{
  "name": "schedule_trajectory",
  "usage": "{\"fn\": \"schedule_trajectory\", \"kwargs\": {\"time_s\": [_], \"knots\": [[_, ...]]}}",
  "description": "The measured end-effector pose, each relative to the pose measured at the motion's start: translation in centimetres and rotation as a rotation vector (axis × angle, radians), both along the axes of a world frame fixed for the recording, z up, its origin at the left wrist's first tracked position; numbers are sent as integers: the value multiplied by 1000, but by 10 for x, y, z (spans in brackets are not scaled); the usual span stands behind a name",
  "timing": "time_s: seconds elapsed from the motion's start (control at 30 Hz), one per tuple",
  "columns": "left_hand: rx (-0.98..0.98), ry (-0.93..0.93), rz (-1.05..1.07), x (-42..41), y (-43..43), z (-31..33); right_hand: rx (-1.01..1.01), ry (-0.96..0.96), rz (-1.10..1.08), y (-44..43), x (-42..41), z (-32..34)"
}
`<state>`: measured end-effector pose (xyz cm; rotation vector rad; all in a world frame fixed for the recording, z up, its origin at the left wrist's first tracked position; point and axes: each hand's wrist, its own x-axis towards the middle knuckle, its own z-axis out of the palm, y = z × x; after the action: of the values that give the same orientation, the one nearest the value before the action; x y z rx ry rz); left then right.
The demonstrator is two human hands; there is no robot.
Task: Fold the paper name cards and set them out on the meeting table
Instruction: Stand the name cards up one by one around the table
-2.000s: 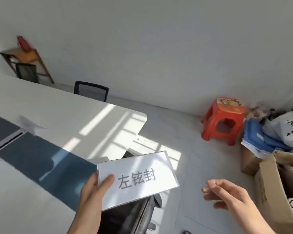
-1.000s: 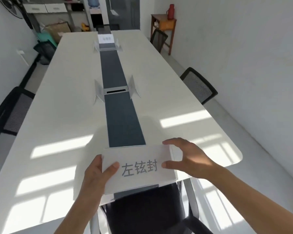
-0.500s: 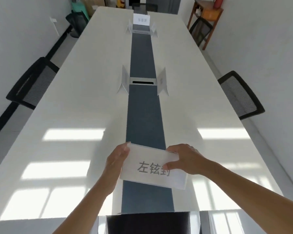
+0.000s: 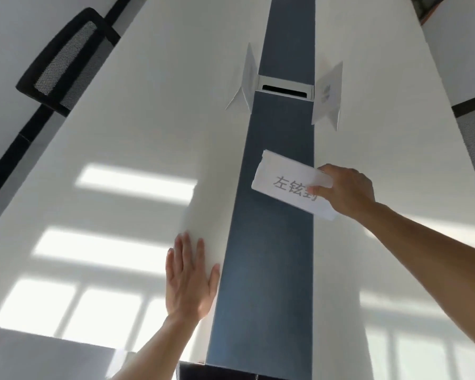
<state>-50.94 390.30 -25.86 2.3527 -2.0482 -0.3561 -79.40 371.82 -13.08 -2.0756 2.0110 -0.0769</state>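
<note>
Right hand [image 4: 346,192] pinches the folded white paper name card [image 4: 285,185] at its right end, thumb on the printed face, fingers behind; card is over the dark blue centre strip [image 4: 269,270] of the long white worktop [image 4: 137,127], tilted. Cannot tell if its lower edge touches the surface yet. Left hand [image 4: 189,281] is spread flat, palm down on the worktop just left of the strip, gripping nothing.

Step in hand, as judged: setting this card out at the near end. To do it well: spread the two flaps so it stands like a tent, straddle or sit square to the strip, printed face toward the seat, then let go gently so it doesn't tip.

Two folded white cards already stand farther up, one [image 4: 244,83] left and one [image 4: 328,94] right of the grey cable slot [image 4: 284,90].

Writing: held card shows grey Chinese characters "左铉" plus a third partly hidden by the thumb. Print on the far right card too small to read. No brands seen.
</note>
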Motion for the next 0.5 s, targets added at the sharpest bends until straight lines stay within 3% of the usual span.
{"fn": "schedule_trajectory", "kwargs": {"time_s": [0.33,0.5], "knots": [[47,-10,9,1,-1,-2,9,-1,34,-89,26,-36],[43,-3,10,1,0,0,-58,149,49,-87,31,-40]]}}
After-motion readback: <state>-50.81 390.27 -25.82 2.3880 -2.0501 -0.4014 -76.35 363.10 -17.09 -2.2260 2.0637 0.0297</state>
